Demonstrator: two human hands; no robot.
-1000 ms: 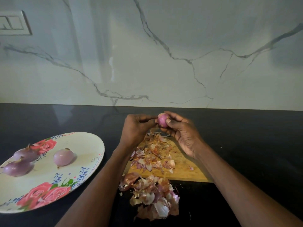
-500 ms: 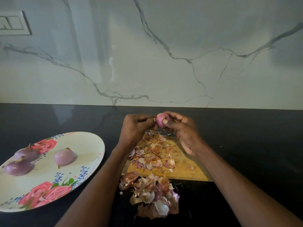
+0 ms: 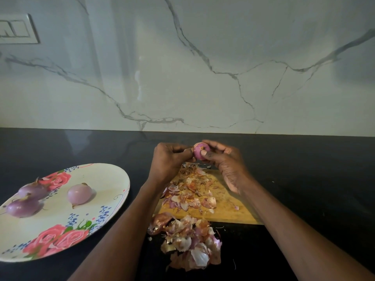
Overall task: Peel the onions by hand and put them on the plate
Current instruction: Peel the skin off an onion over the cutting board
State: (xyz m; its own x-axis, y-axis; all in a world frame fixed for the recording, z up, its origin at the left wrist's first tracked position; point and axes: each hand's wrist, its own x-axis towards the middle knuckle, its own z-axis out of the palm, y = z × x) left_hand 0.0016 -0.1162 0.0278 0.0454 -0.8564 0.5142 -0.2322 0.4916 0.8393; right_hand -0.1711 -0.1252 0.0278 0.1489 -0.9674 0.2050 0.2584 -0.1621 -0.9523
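A small pink onion (image 3: 199, 150) is held up above the far end of the wooden cutting board (image 3: 227, 209). My right hand (image 3: 227, 163) grips it, thumb on its front and fingers over its top. My left hand (image 3: 168, 161) has its fingers curled and pinches at the onion's left side. On the flowered plate (image 3: 101, 179) at the left lie three peeled purple onions: one (image 3: 79, 193) near the middle, two (image 3: 32, 190) (image 3: 23, 206) at its left edge.
Loose onion skins (image 3: 190, 191) cover the board, and a bigger heap of peels (image 3: 186, 240) lies on the black counter (image 3: 304, 179) just in front of it. A marble wall with a switch panel (image 3: 18, 29) rises behind the counter.
The onion has turned slightly in my fingers and both hands have shifted a little. The plate and its three onions have not moved.
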